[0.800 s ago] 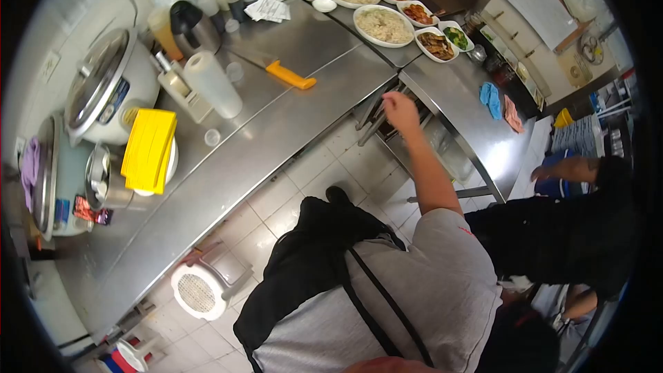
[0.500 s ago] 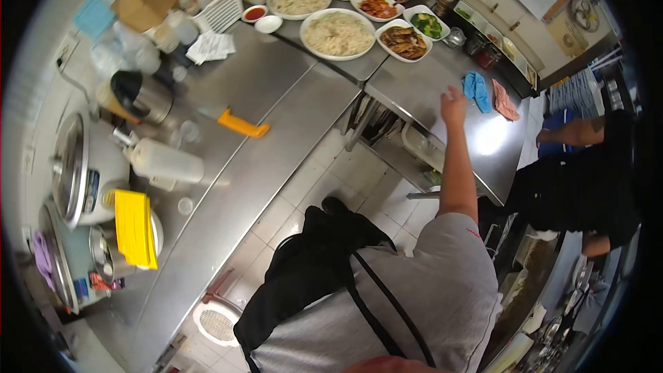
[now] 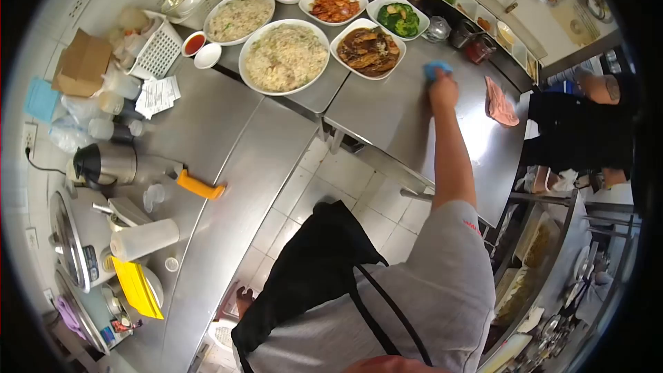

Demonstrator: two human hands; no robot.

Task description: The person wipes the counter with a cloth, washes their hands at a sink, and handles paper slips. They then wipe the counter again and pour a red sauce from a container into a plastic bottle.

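With my right hand [image 3: 443,88] I press a crumpled blue cloth [image 3: 436,70] onto the steel counter [image 3: 397,107]. My fingers are closed over the cloth. To its right lies a pink cloth [image 3: 500,102], apart from my hand. A dish of braised brown food [image 3: 369,52] and a dish of green vegetables [image 3: 398,16] stand just left of and behind the cloth. My left hand [image 3: 244,299] hangs low beside my black apron [image 3: 311,255], over the floor. It is partly hidden, with its fingers loosely apart and nothing visible in them.
Fried rice bowls [image 3: 284,56] and red-sauced dishes [image 3: 334,5] stand at the back. On the left counter lie an orange-handled knife [image 3: 200,184], a steel jug [image 3: 114,164] and a plastic bottle [image 3: 145,240]. A co-worker in black [image 3: 583,121] stands at right.
My right hand, outstretched and empty before, has taken hold of the blue cloth and moved it left. My left hand has come into view. The camera view has shifted.
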